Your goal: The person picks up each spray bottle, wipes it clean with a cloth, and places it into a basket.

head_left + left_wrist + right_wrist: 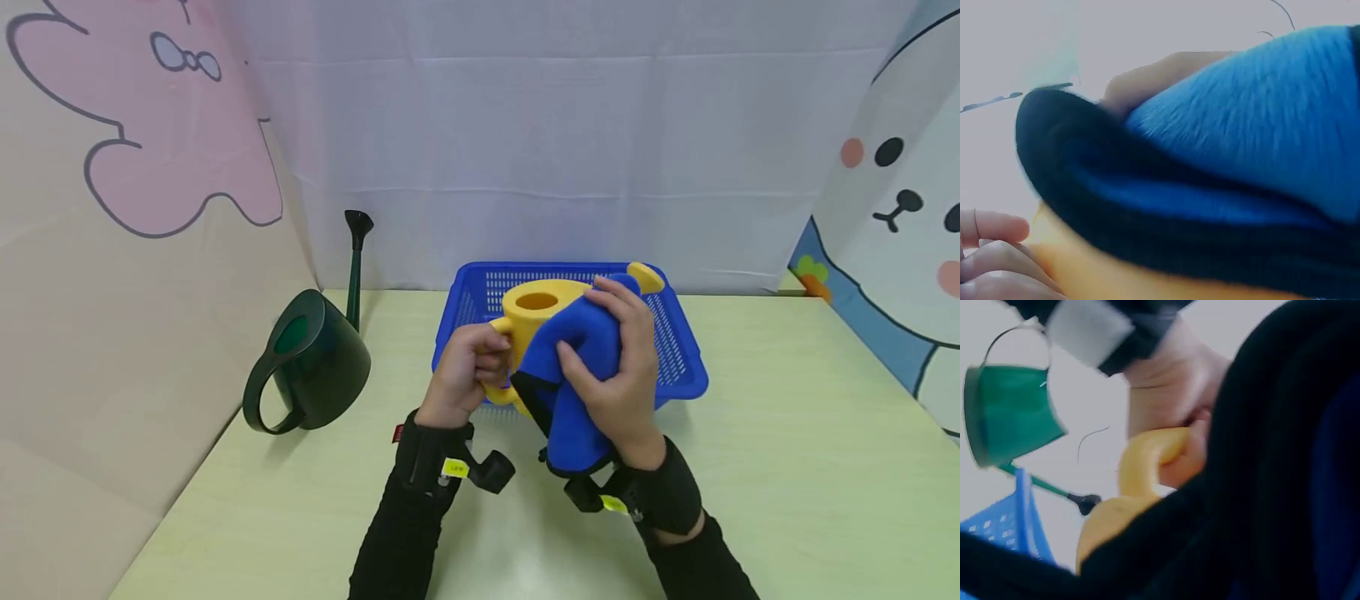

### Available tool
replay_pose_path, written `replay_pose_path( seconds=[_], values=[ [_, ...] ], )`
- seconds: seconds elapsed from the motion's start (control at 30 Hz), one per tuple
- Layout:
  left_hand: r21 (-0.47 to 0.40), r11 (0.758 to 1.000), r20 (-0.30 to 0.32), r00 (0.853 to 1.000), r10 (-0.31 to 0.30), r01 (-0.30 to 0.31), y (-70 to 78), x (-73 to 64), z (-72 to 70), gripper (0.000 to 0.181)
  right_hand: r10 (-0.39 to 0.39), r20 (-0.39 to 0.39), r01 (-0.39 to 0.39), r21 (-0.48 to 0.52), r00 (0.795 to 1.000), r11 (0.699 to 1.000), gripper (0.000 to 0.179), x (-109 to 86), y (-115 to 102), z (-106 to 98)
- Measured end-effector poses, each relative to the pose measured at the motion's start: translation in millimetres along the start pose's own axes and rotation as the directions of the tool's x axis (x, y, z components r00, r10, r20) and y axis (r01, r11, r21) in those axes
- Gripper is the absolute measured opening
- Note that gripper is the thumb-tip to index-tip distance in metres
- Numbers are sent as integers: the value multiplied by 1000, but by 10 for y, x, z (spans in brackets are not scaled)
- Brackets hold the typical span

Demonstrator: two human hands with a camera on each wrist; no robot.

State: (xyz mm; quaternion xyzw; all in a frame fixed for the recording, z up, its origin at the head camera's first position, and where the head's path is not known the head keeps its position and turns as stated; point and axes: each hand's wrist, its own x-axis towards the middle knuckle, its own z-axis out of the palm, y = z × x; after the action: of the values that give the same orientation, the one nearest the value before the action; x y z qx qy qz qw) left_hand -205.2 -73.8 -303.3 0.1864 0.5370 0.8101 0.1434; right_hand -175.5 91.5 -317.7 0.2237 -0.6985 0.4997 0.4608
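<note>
My left hand [474, 367] grips the handle of a yellow watering can [525, 310], which is held up in front of a blue basket. My right hand [626, 375] holds a blue cloth with black edging [577, 367] against the can's side and spout. The can's yellow sprinkler head [647, 277] pokes out past the cloth at the upper right. In the right wrist view, curled left fingers wrap the yellow handle [1138, 465]. Up close in the left wrist view, the cloth [1260, 119] covers much of the can.
A dark green watering can [330, 367] stands at the left of the pale table [787, 467], its long spout pointing up. The blue plastic basket [686, 367] sits behind my hands. A white curtain [480, 150] hangs along the back, with printed cartoon panels at the sides.
</note>
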Motion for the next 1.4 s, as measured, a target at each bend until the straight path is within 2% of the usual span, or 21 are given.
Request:
replay_pose_path(
  seconds=[0.1, 0.17, 0.3, 0.47, 0.53, 0.63, 0.77, 0.93, 1.07, 1.23, 1.3, 1.4],
  values=[
    [-8, 1000, 35, 999, -2, 2, 9, -2, -12, 29, 76, 10, -77, 110, 997, 991, 48, 37, 21, -72],
    [-9, 1000, 40, 999, -3, 4, 8, -3, -17, 29, 108, 14, -109, 144, 994, 984, 46, 52, 27, -98],
    [-12, 1000, 29, 1000, -3, 4, 0, -7, -19, 29, 103, 9, -103, 107, 995, 989, 46, 37, 28, -85],
    [-23, 1000, -35, 999, 4, -5, -3, -11, -16, 29, -25, -10, 24, -76, 1000, 997, 54, -40, -20, 47],
    [-25, 1000, -82, 997, 9, -11, -2, -8, -9, 27, -100, -8, 97, -160, 995, 982, 55, -76, -51, 121],
    [-29, 1000, -143, 990, 8, -12, -4, -5, 2, 25, -207, 15, 204, -261, 978, 944, 50, -133, -90, 222],
    [-26, 1000, -188, 982, 0, -5, -9, 0, 3, 24, -296, 60, 299, -327, 953, 897, 44, -193, -123, 311],
    [-21, 1000, -189, 982, -4, 0, -6, 8, -13, 24, -312, 69, 317, -325, 948, 891, 43, -185, -127, 316],
    [-43, 999, -162, 987, -8, 1, 22, -5, -25, 23, -257, 43, 260, -250, 965, 933, 46, -137, -99, 251],
    [-37, 999, -85, 996, 6, -10, 65, -22, -67, 28, -88, 46, 92, -79, 995, 993, 54, -71, -53, 124],
    [-36, 999, -48, 999, 15, -16, 75, -30, -91, 30, -34, 68, 34, -8, 997, 999, 52, -45, -33, 71],
    [-52, 998, -20, 1000, 23, -24, 87, -43, -120, 31, 9, 98, -18, 92, 995, 996, 47, -12, -5, 11]
  ],
)
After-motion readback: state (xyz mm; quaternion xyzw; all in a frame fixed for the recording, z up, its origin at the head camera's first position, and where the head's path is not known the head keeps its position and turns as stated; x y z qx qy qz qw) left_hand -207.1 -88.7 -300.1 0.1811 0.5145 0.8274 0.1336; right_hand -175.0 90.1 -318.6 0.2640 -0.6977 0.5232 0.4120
